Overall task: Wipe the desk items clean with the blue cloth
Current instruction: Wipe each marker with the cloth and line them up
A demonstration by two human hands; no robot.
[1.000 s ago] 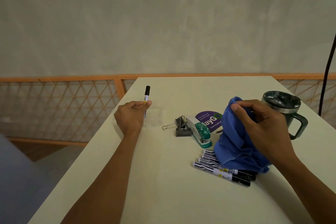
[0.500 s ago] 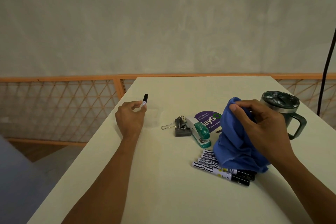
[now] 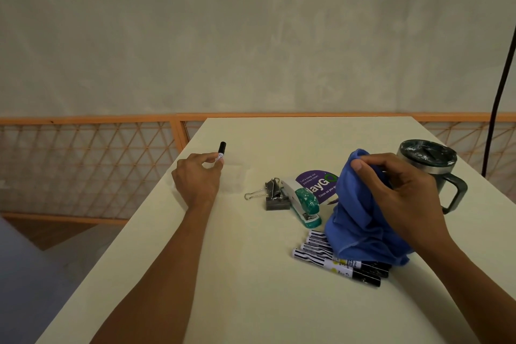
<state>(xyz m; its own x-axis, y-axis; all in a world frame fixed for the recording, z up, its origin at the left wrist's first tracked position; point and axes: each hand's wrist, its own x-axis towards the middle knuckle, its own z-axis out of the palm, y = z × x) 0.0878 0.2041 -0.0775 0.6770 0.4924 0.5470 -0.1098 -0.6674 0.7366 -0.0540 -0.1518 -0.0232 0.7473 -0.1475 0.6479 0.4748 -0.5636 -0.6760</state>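
Two hands: left hand (image 3: 196, 179) around a marker (image 3: 222, 148), right hand (image 3: 402, 195) around the blue cloth (image 3: 357, 226), beside a lidded mug (image 3: 427, 159).

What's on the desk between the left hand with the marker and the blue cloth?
Head view: a binder clip, a teal-and-white stapler and a purple printed card, partly hidden by the blue cloth.

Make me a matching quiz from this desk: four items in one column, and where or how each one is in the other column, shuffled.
Column one:
1 blue cloth
2 lone marker
3 stapler
4 travel mug

Column two:
a pinched in the left hand
b teal, speckled white
c gripped by the right hand
d lidded, standing at the far right

Pairs: 1-c, 2-a, 3-b, 4-d
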